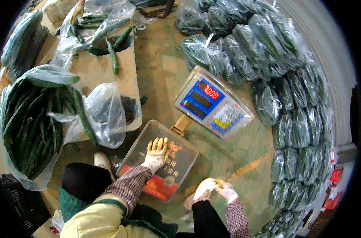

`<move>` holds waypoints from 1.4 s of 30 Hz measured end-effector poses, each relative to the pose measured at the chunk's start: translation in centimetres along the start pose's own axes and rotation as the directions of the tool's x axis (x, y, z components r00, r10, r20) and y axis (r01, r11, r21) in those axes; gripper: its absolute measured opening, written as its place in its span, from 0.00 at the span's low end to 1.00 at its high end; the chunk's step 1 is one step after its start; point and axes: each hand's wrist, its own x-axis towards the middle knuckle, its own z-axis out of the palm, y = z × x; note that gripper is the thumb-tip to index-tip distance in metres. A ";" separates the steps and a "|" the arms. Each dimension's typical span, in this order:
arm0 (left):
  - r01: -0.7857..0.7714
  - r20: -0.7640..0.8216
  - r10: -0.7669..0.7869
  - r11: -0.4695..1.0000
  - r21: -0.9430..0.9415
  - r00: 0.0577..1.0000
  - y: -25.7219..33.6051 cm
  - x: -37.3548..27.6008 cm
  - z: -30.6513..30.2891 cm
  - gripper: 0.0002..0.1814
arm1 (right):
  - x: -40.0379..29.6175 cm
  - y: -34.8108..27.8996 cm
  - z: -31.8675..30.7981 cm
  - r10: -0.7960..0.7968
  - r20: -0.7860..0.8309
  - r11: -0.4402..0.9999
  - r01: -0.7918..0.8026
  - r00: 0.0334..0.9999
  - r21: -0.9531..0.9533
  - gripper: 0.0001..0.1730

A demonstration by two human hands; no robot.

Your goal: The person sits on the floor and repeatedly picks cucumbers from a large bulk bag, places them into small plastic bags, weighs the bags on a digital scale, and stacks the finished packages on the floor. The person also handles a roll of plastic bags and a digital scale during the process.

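Observation:
My left hand (156, 153), in a pale, yellow-stained glove, rests palm down on the platform (183, 166) of an electronic scale and holds nothing. The platform has a dark top with red print and writing. Its display head (213, 101) stands beyond it to the right, with red digits lit. My right hand (228, 192), also gloved, is beside my light-coloured right shoe (205, 187). Its fingers reach to the shoe's tip; whether they grip anything is unclear. Left of the scale, a large open plastic bag (46, 181) is full of cucumbers (34, 128).
Bagged cucumbers (300, 128) are stacked along the right side and far right. Cardboard (91, 68) at the left bears loose cucumbers (112, 56) and a crumpled clear bag (104, 114). Another person's gloved hand (77, 13) is at the top left. A black box (22, 202) sits at lower left.

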 end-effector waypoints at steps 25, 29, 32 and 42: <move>0.950 -0.101 -0.992 0.103 -0.294 0.077 -33.4 -60.4 -39.8 0.16 | -12.1 -31.1 22.7 -0.429 0.325 0.636 0.538 0.843 -0.554 0.25; 0.967 0.150 -0.981 -0.152 -0.205 -0.123 -31.2 -61.8 -40.6 0.19 | -9.6 -28.8 21.9 -0.416 0.287 0.654 0.503 0.863 -0.565 0.24; 0.982 -0.206 -0.978 0.009 -0.187 -0.030 -31.9 -66.9 -37.3 0.26 | -12.0 -32.7 23.8 -0.441 0.306 0.714 0.536 0.844 -0.450 0.19; 0.966 -0.682 -0.714 0.029 -0.258 -0.161 -25.6 -75.9 -37.3 0.31 | -8.7 -39.8 24.6 -0.524 0.422 0.655 0.667 0.740 -0.355 0.19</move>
